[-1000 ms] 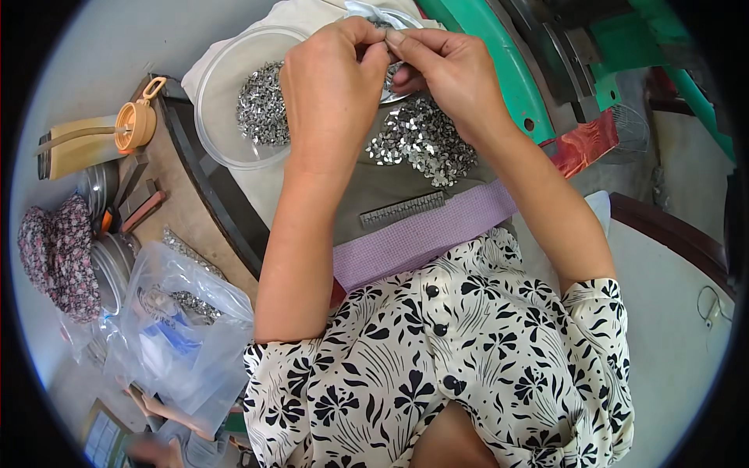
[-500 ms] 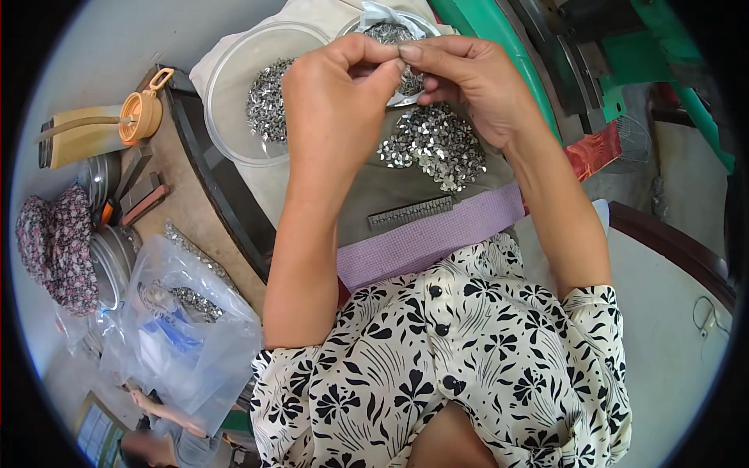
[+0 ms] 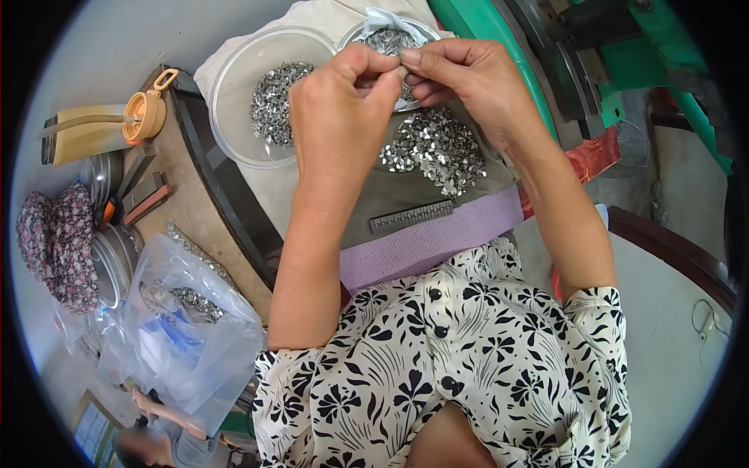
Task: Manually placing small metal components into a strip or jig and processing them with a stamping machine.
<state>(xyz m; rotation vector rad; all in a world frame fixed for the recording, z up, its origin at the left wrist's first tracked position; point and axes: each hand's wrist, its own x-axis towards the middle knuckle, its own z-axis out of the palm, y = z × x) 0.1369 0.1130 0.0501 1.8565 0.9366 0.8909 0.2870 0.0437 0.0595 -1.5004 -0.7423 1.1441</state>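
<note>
Both hands meet in the air over the cloth-covered work surface, fingertips pinched together. My left hand (image 3: 343, 109) is closed, thumb against forefinger. My right hand (image 3: 468, 82) pinches from the other side, its fingertips touching those of the left. Whatever they grip is too small and covered to make out. Behind the fingers stands a round bowl (image 3: 351, 37) of small metal pieces with a white scrap on its rim. Below the hands lies a loose heap of shiny metal pieces (image 3: 445, 148). Left of them, a wide clear tub (image 3: 230, 117) holds more silvery pieces (image 3: 277, 105).
A dark comb-like strip (image 3: 409, 216) lies by a lilac woven band (image 3: 437, 242) near my body. Green machinery (image 3: 499, 39) borders the right. At left are an orange-lidded bottle (image 3: 144, 117), a clear plastic bag (image 3: 187, 327) and floral cloth (image 3: 55, 249). Another person (image 3: 175, 444) is at lower left.
My left hand and forearm have shifted slightly to the right and down. The fingertips of both hands stay together in a pinch.
</note>
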